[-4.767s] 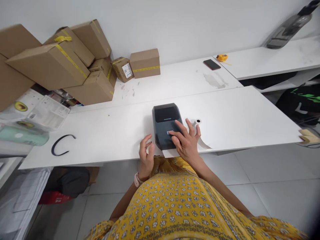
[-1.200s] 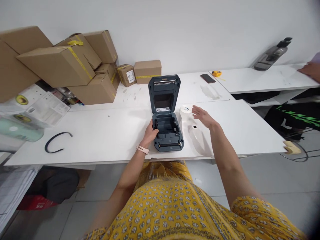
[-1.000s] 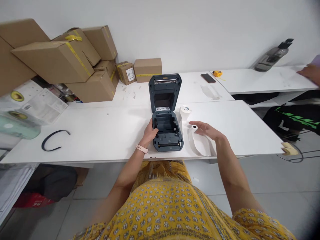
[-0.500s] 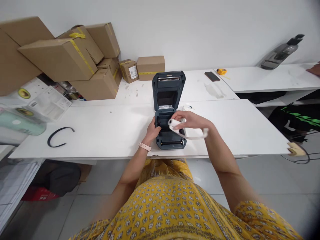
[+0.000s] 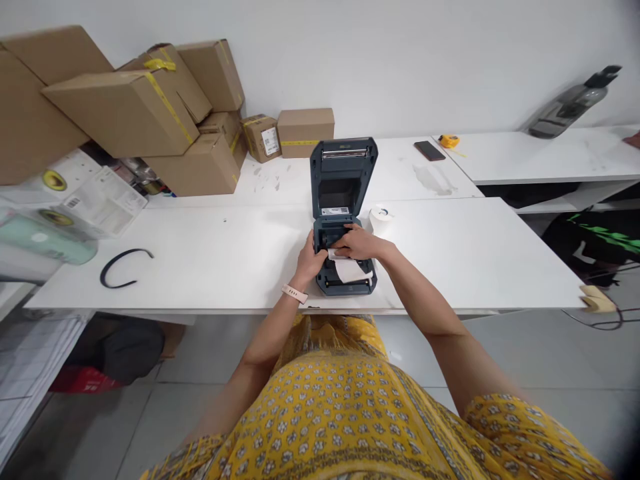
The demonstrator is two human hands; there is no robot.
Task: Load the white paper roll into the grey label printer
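A dark blue-grey label printer [image 5: 320, 283] stands at the table's front edge with its lid [image 5: 343, 175] tipped up and back. Inside its bay lies a small white paper roll [image 5: 333, 254], its loose paper strip [image 5: 351, 271] draping toward the printer's front. My right hand [image 5: 355, 241] reaches into the bay from the right, fingers closed on the roll and partly covering it. On the printer's left side wall, my left hand [image 5: 310, 261] grips with the thumb inside near the roll's end. A second white roll [image 5: 381, 218] stands just right of the printer.
Cardboard boxes [image 5: 125, 110] are stacked at the back left. A black headband [image 5: 106, 270] and a green bottle [image 5: 47, 237] lie left. Toward the back right are a phone [image 5: 429, 151], a yellow tape measure [image 5: 449, 141] and a spray bottle [image 5: 573, 103]. A person's hand [image 5: 634, 140] shows far right.
My right hand has lowered the paper roll from above the printer into its bay. The paper strip, which trailed to the right, now lies over the printer's front. My left hand stays on the side.
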